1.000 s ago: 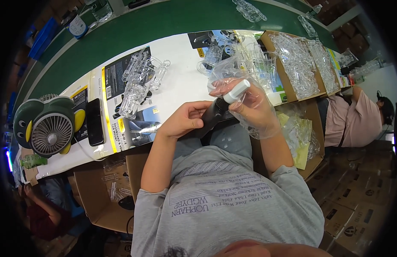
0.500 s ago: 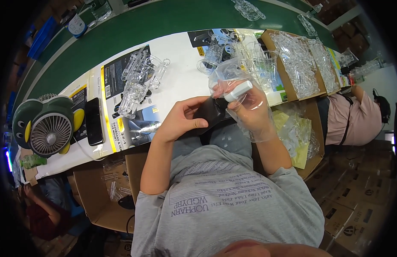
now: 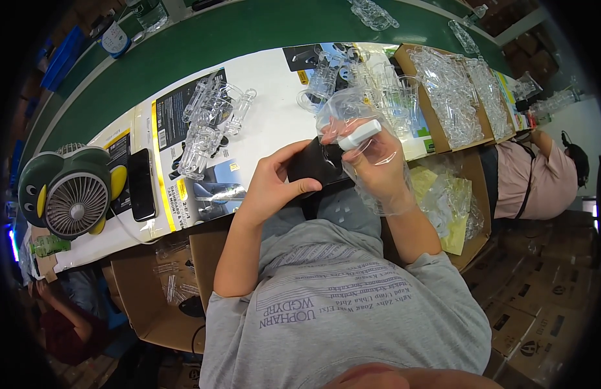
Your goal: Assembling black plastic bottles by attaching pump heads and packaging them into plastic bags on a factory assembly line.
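Note:
My left hand (image 3: 269, 187) is closed around a smooth black block-like object (image 3: 313, 163), its thumb lying along the near side. Just to the right, my right hand (image 3: 386, 170) pinches a short white cylindrical piece (image 3: 361, 135) close to the black object's right end. Whether the two pieces touch I cannot tell. Loose clear plastic film (image 3: 342, 107) wraps over the right fingers and down past the wrist. Both hands are above my lap at the table's near edge.
Clear plastic parts (image 3: 213, 123) lie on the printed sheets at left, more (image 3: 384, 84) beyond my right hand. An open carton (image 3: 407, 65) holds many clear pieces. A phone (image 3: 142, 185) and a green fan (image 3: 73, 191) stand left. Cartons (image 3: 141, 295) sit below; a person (image 3: 530, 178) is at right.
The black object has turned slightly in my left hand, showing more of its broad face. The white piece has barely shifted.

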Demonstrator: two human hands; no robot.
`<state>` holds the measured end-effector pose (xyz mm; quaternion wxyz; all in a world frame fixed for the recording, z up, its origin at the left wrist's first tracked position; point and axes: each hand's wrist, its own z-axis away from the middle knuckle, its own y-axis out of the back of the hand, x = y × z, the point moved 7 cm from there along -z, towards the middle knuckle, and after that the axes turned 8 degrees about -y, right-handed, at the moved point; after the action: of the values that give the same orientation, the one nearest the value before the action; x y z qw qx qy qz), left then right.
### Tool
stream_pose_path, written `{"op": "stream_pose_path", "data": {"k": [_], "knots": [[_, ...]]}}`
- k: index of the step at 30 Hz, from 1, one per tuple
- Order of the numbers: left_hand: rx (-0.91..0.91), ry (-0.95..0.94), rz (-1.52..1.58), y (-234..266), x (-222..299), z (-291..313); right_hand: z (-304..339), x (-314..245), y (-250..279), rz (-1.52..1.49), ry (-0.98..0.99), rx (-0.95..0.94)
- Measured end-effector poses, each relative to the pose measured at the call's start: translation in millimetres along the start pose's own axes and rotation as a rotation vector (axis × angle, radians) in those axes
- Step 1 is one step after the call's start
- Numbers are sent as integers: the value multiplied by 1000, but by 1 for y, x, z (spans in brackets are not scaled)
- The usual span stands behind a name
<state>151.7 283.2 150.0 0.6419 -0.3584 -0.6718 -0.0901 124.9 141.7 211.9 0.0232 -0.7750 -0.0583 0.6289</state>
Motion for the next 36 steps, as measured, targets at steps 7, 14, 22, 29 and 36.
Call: {"op": "stream_pose_path", "data": {"k": [7,14,22,29,36], "knots": [[34,-51,-82,-2,2,0,0,-2,0,4,26,16],[-165,4,26,-18,8,0,-8,-9,5,162,0,-53],[-379,101,202,-25,5,7,-13,-37,-1,563,164,-218],[-576,191,413,-42,-9,7,-15,-42,-20,778,207,-338],[-543,236,492,-47,-17,6,-9,-31,-17,780,277,-299]]}}
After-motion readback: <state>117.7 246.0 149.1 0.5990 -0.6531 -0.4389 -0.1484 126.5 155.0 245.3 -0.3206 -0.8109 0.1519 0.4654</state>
